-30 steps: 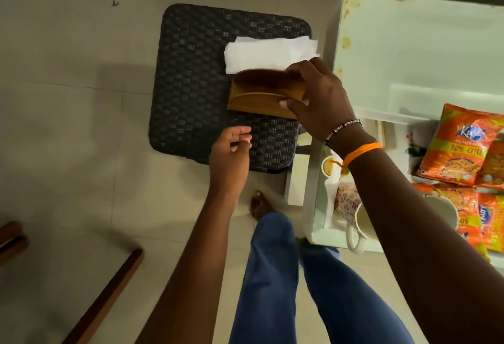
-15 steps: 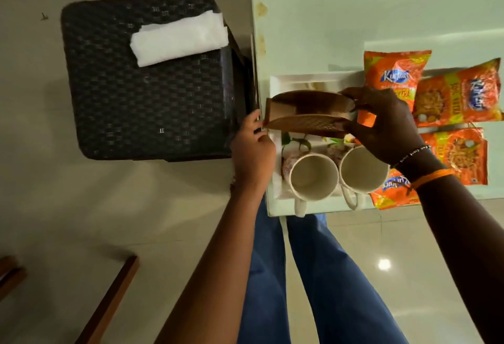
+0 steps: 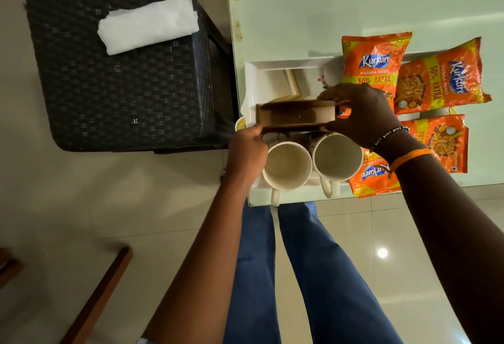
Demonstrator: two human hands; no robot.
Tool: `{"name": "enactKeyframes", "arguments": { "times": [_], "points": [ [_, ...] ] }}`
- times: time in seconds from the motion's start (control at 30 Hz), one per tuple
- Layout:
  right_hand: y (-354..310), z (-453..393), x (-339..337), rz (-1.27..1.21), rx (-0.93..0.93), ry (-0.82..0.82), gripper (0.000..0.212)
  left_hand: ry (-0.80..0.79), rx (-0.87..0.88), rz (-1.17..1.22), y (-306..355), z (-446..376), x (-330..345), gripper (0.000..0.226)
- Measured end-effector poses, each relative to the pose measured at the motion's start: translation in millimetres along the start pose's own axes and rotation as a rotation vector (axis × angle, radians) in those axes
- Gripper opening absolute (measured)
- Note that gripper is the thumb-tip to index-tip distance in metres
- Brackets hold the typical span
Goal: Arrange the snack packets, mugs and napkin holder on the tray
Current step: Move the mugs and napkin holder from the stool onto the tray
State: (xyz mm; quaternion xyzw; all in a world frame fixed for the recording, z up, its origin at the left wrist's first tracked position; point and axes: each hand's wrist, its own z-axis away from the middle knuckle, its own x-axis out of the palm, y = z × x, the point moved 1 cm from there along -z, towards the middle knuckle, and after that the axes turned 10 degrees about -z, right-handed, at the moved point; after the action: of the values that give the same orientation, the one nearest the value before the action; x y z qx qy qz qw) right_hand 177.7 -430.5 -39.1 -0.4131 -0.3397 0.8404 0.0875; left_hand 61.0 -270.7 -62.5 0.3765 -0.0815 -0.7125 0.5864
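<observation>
**Napkin holder coming down behind the mugs**

The wooden napkin holder (image 3: 297, 115) sits at the centre of the frame, over the white tray (image 3: 252, 70), just above the two white mugs (image 3: 287, 165). The right hand (image 3: 362, 114) has thumb and fingers closed around the holder's right end; the left hand (image 3: 245, 152) curls its fingers against the lower left corner. Whether the holder's base is already resting on the tray floor cannot be told.

The likely trouble is crowding. The holder's near wall is touching or almost touching the mug rims, so pressing it down or sliding it lower in the frame could nudge a mug toward the tray's bottom edge, where the handles already overhang. The left wrist lies close beside the left mug and could knock it on withdrawal. The holder is also empty: the white napkins (image 3: 148, 27) lie on the dark wicker stool (image 3: 109, 92) at upper left.

Half a second ago the holder was tilted, its patterned side showing; now it is level with the open top facing up, lower and tighter to the mugs. The orange Kurkure packets (image 3: 436, 76) at right look unmoved.
</observation>
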Motion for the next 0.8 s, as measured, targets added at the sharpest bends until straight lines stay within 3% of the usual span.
{"name": "enactKeyframes", "arguments": {
  "times": [0.17,0.3,0.37,0.5,0.6,0.73,0.8],
  "points": [
    [-6.6,-4.4,-0.1,0.011,0.055,-0.097,0.053,-0.165,-0.064,-0.019,0.6,-5.7,1.6,0.045],
    [-15.2,-6.9,-1.8,0.048,0.070,-0.147,0.052,-0.131,-0.084,0.094,-0.8,-6.2,-3.0,0.045],
    [-28.5,-13.8,-0.1,0.033,0.041,-0.097,0.045,-0.078,-0.061,0.178,-1.9,-7.9,-11.2,0.044],
    [-74.4,-45.6,19.2,-0.147,-0.004,-0.011,0.026,0.057,-0.050,0.369,-6.5,-19.1,-45.5,0.041],
    [-111.4,-81.9,49.0,-0.334,0.025,-0.024,0.026,0.139,-0.067,0.446,-13.6,-33.7,-81.0,0.037],
    [-145.1,-137.4,85.9,-0.754,0.283,-0.009,0.041,0.193,-0.090,0.530,-27.0,-51.4,-119.1,0.035],
    [-154.1,-166.2,96.9,-0.766,0.375,0.023,0.038,0.189,-0.089,0.557,-34.4,-54.4,-130.0,0.034]
  ]
}}
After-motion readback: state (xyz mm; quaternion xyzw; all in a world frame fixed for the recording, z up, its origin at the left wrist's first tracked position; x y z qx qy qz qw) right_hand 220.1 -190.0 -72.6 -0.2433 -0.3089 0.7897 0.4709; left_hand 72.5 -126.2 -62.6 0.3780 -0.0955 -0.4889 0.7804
